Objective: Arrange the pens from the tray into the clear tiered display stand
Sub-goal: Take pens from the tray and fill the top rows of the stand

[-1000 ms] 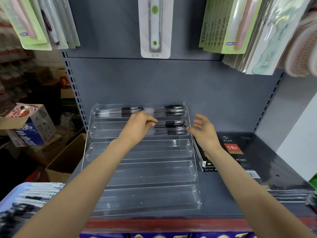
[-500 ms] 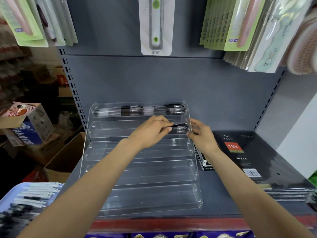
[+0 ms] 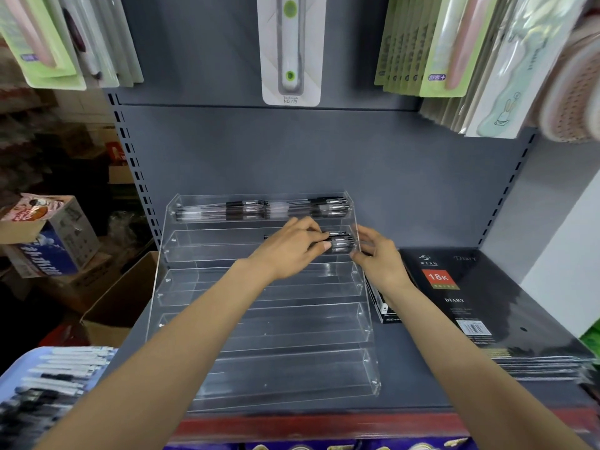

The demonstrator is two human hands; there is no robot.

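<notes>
Head view: left hand [image 3: 289, 251] fingers [image 3: 316, 237] around pens [image 3: 341, 243]

Clear acrylic tiered display stand [image 3: 259, 326]: colourless, see-through. Black-and-clear pens in stand [image 3: 263, 209]: black grips, silver clips. Blue plastic tray [image 3: 19, 362]: pale blue, holds white and black pens. Black diary cover [image 3: 487, 287]: red "18K" label, white lettering. Grey metal back panel [image 3: 324, 151]: plain. Hanging card packs [image 3: 438, 43]: light green.

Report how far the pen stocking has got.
Done: the stand's top tier holds a full row of pens. In hand: the left hand grips a bundle in the second tier, the right hand at the stand's side. Left: three lower tiers look empty; the tray has many pens.
</notes>
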